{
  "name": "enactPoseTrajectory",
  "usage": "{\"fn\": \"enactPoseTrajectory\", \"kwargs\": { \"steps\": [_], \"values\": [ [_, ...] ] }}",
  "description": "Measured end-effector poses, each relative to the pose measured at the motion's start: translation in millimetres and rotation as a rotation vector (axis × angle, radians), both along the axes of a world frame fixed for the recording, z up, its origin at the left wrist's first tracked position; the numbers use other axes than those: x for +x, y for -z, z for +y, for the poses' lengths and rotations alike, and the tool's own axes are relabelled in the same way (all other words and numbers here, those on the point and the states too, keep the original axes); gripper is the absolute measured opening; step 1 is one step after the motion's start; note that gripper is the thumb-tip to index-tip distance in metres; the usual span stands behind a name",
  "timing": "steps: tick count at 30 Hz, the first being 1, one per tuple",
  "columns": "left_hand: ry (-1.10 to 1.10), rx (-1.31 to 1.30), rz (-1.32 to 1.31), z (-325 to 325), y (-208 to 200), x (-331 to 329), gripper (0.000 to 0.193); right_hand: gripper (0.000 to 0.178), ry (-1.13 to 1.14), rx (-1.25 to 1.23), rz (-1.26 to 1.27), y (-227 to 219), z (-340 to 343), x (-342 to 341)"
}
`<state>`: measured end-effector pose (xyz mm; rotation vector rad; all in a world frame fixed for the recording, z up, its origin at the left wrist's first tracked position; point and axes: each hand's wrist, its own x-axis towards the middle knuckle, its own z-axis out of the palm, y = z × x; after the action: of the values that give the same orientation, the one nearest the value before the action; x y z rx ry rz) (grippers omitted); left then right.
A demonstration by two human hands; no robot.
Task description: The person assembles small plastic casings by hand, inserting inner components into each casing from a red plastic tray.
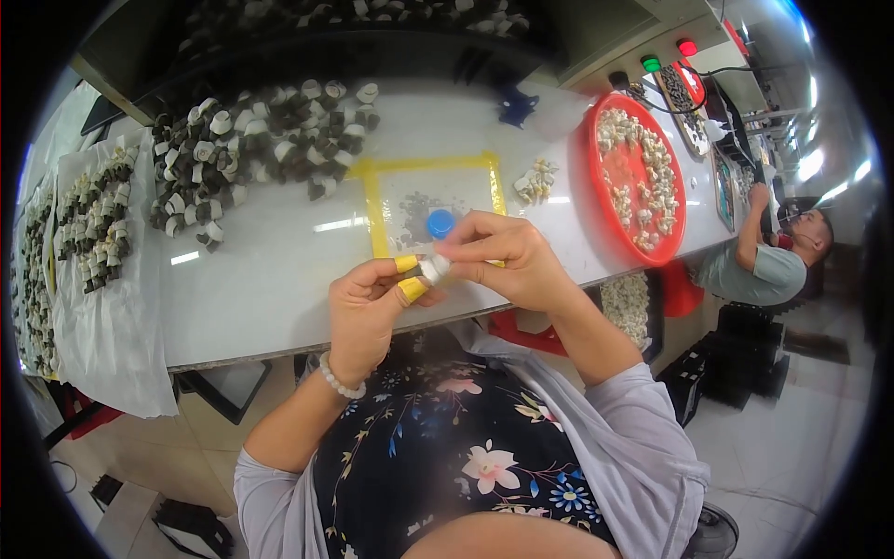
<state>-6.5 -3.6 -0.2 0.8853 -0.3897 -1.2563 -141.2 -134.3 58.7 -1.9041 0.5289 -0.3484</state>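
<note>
A small white moulded-looking part (434, 269) is between my two hands, above the table's near edge. My left hand (365, 303) grips it between thumb and forefinger, both wrapped in yellow covers. From the other side, my right hand (510, 253) pinches at the same part, its thumb and forefinger closed; the fingers hide some of it. Just beyond the fingertips stands a round blue cap (440, 222). It sits inside a rectangle of yellow tape (428, 164) on the table, beside a scatter of small dark bits (410, 212).
Black-and-white parts (251, 140) are heaped at the left back, others lie on a white sheet (140, 335). A few cream parts (536, 182) lie near a red tray (596, 177) of similar ones. A metal frame spans the back. A co-worker (768, 270) sits at the right.
</note>
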Motion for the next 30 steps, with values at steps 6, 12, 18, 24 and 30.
{"fn": "enactPoseTrajectory", "kwargs": {
  "steps": [6, 12, 18, 24, 30],
  "values": [
    [0.057, 0.041, -0.019, -1.6, -2.6, 1.3, 0.016, 0.021, -0.004, 0.071, -0.034, 13.3, 0.4, -9.2],
    [0.104, 0.062, -0.017, 0.5, -8.7, 9.6, 0.022, 0.021, 0.183, -0.218, 0.05, 7.6, -15.7, -27.4],
    [-0.27, 0.052, -0.332, 40.1, -25.0, 57.4, 0.027, 0.021, 0.313, -0.889, 0.214, 13.0, -54.4, -32.4],
    [-0.848, 0.293, -1.075, 108.5, -51.4, 177.0, 0.029, 0.021, 0.243, -0.989, 0.283, 16.1, -52.6, -38.6],
    [-1.035, 0.584, -1.498, 174.9, -53.0, 290.9, 0.024, 0.022, 0.24, -0.968, 0.331, 16.7, -47.1, -38.0]
  ]
}}
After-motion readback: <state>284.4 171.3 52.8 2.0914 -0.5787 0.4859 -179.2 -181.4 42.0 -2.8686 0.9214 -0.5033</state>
